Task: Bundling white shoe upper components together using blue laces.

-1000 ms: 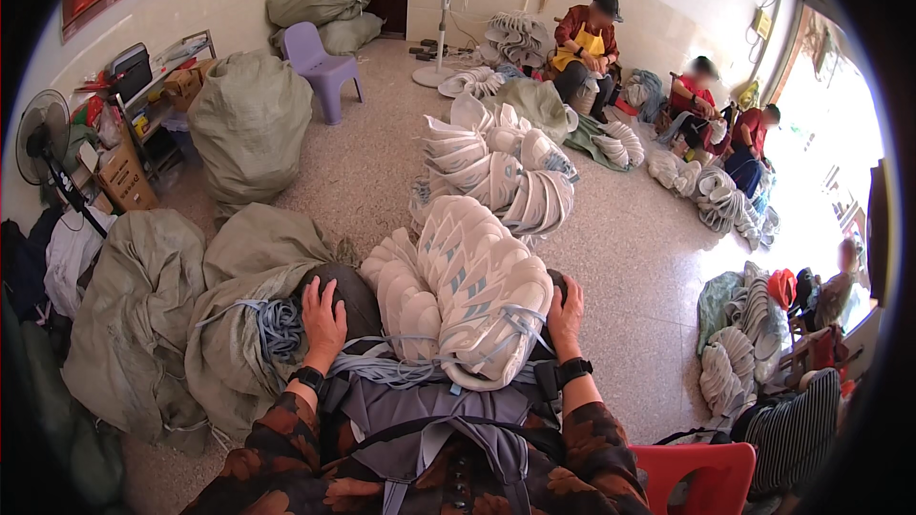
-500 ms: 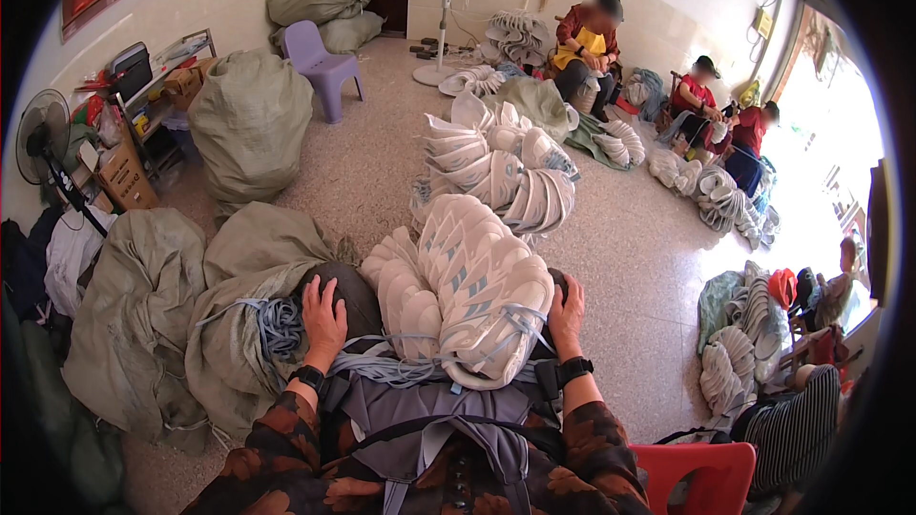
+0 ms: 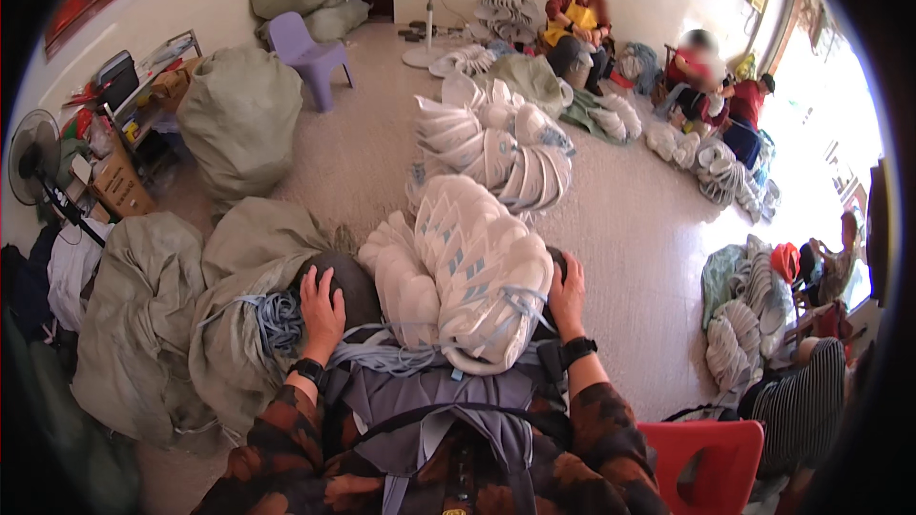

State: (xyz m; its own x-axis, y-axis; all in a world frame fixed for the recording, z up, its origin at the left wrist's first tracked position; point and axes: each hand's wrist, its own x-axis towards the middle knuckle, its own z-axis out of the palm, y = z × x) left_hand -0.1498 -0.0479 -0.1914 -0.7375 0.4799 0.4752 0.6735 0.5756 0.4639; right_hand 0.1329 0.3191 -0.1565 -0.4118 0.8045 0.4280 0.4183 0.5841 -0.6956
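Observation:
On my lap lies a bundle of white shoe uppers point(image 3: 468, 257), nested in a curved stack, with blue-grey patches and a light blue lace tied around its near end. My left hand point(image 3: 322, 310) rests on my left knee, its fingers apart, left of the bundle. Across from it, my right hand point(image 3: 567, 298) lies over my right knee, close to the bundle's right side, fingers loosely stretched and holding nothing. Loose light blue laces point(image 3: 386, 353) lie across my lap in front of the grey apron point(image 3: 434, 399). More laces point(image 3: 277, 319) sit coiled on the sack by my left hand.
Another pile of shoe uppers point(image 3: 496, 148) stands on the floor ahead. Large sacks point(image 3: 239, 124) and a purple chair point(image 3: 310, 52) are at the left. Several people work among heaps of uppers point(image 3: 720, 176) at the far right. A red chair point(image 3: 706, 453) stands near right.
The whole view has shifted slightly, with the far objects sitting higher in the picture. Both my hands stay on my knees and the bundle stays on my lap.

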